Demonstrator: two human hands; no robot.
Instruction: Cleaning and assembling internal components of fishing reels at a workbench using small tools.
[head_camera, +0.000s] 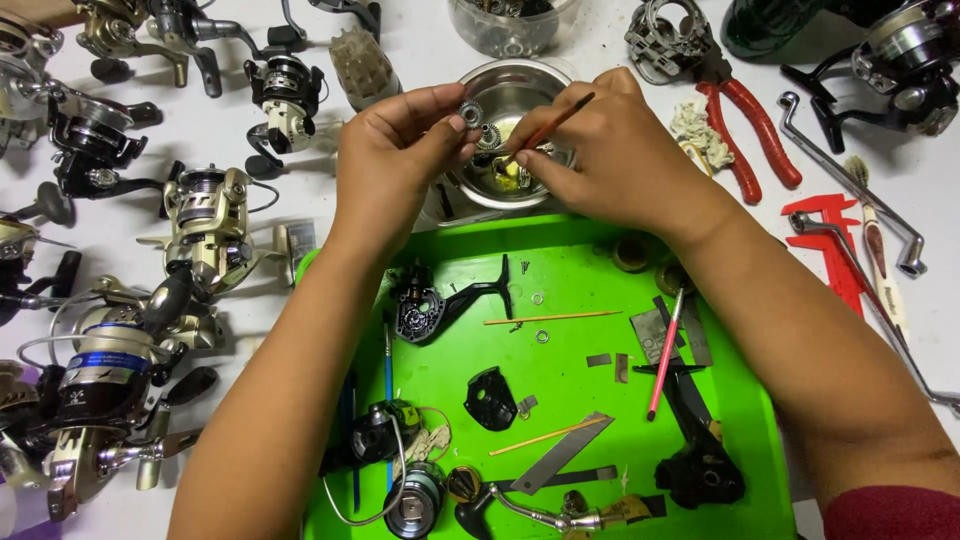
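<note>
Our left hand (400, 150) pinches a small round silver metal gear (470, 113) in its fingertips. Our right hand (600, 150) squeezes a thin brown wooden brush (548, 128) beside it. A shiny steel bowl (525, 85) sits just under both.

Glossy steel bowl (480, 185), matt green plastic tray (580, 390), small shiny metal gear (470, 114), red rubber-gripped pliers (745, 130).

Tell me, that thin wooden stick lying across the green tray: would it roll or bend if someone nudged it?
The thin wooden stick looks round and very slender, so it would probably roll or skid on the smooth green tray. It seems light, likely shifting at a slight touch. Being so thin, it may flex or snap under pressure. Small washers lie close by and could get knocked.
</note>
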